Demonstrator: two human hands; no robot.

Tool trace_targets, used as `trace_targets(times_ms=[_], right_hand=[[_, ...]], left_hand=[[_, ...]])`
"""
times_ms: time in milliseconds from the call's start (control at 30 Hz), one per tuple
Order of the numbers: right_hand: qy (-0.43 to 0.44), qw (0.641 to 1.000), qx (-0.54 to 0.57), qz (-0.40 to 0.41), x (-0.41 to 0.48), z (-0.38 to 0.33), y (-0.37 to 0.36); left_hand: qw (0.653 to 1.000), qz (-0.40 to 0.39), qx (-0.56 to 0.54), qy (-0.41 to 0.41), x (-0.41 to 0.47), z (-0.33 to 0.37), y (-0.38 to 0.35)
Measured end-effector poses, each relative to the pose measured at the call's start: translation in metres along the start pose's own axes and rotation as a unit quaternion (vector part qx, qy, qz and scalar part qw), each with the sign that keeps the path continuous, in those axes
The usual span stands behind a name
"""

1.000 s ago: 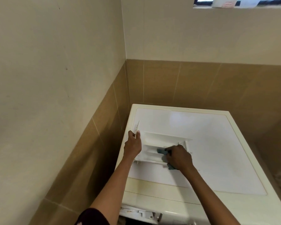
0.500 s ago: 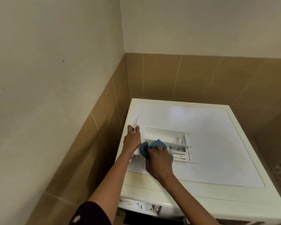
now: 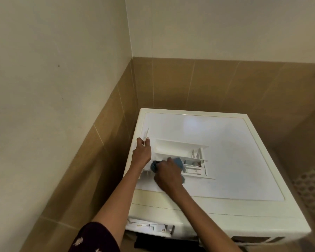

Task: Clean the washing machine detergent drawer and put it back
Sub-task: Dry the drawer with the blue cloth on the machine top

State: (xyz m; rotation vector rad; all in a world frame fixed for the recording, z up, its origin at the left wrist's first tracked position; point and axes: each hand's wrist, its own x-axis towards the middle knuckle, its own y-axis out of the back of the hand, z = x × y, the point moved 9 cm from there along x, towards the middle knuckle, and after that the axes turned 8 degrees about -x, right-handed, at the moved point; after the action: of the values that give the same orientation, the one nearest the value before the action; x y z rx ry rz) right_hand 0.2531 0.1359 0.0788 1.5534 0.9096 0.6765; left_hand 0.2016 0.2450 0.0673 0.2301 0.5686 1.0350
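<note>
The white detergent drawer (image 3: 180, 148) lies out on the washing machine (image 3: 225, 160), toward the left of its top. Dividers and a small insert show at the drawer's right end. The left hand (image 3: 142, 153) pinches its upright front panel. The right hand (image 3: 168, 174) grips a blue cloth (image 3: 178, 161), pressed into the near compartment. Brown wall tiles (image 3: 189, 82) stand close behind.

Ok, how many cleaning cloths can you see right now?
1: the blue cloth, gripped by the right hand inside the white plastic detergent drawer; part is hidden under the hand.
</note>
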Motion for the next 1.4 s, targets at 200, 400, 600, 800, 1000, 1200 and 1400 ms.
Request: trace_targets(times_ms=[200,400,600,800,1000,1200,1400], right_hand=[[0.103,0.987,0.027,0.118,-0.023,0.044,0.004],[0.102,0.978,0.147,0.106,-0.029,0.111,0.003],[0.077,0.972,0.187,0.119,-0.034,0.146,0.008],[-0.075,0.978,0.128,0.150,-0.036,0.197,0.017],[-0.088,0.962,0.179,0.184,-0.016,0.177,0.035],[-0.043,0.987,0.089,0.123,-0.021,0.157,0.004],[-0.100,0.986,0.059,0.116,-0.032,0.188,0.016]], left_hand=[[1.000,-0.005,-0.006,-0.004,0.000,0.001,0.000],[1.000,-0.015,-0.016,-0.009,-0.001,-0.001,-0.002],[1.000,-0.017,-0.017,-0.009,-0.001,0.001,-0.001],[1.000,-0.014,-0.013,-0.017,-0.002,0.004,0.000],[1.000,-0.010,-0.013,-0.016,-0.002,0.003,0.000],[1.000,-0.007,-0.021,-0.012,0.001,0.000,-0.001],[0.999,-0.018,-0.032,-0.008,-0.003,0.003,0.000]])
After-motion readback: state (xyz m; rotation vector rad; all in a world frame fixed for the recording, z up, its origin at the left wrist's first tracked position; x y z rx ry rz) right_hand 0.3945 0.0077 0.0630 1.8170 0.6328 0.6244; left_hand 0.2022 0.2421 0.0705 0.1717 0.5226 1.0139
